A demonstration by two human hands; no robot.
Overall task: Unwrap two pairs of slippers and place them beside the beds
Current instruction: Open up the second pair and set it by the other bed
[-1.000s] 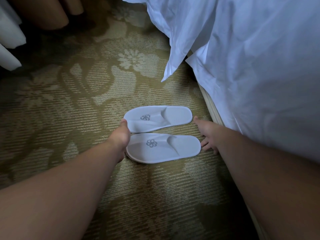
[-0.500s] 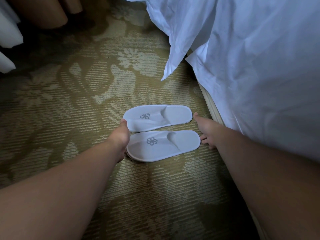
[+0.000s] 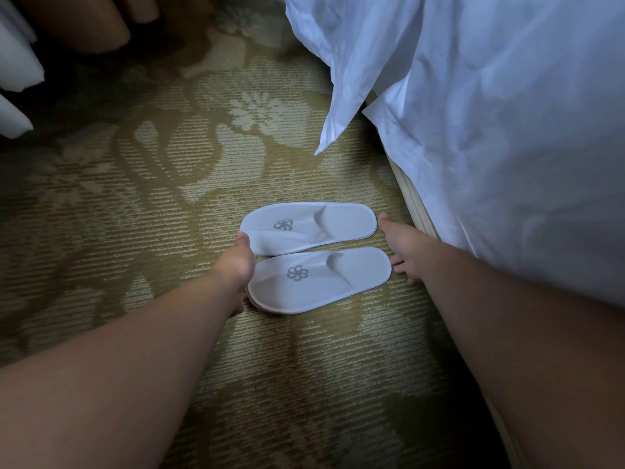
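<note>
My left fingers (image 3: 241,239) curl loosely against the toe ends of the slippers, the thumb tip touching the rim of the far slipper (image 3: 306,228); the rest of them are hidden behind my left hand (image 3: 236,270), so I cannot tell how tightly they bend. My right fingers (image 3: 384,220) are spread, one pointing at the heel of the far slipper and the others fanned just beside the heel of the near slipper (image 3: 319,280); my right hand (image 3: 404,252) rests low over the carpet (image 3: 152,214). Neither hand is pinching anything.

Both slippers lie unwrapped, flat and side by side on the carpet, logos up, close beside the wooden edge of the bed (image 3: 414,204), with the white sheet (image 3: 490,130) hanging over it.

This looks like the squaring-up of the pair. To do it well, I judge I should nudge from both ends at once with light, even pushes, so heels line up and the soles stay parallel. They are thin and light, so a hard shove would likely skew them or slide one onto the other.
</note>
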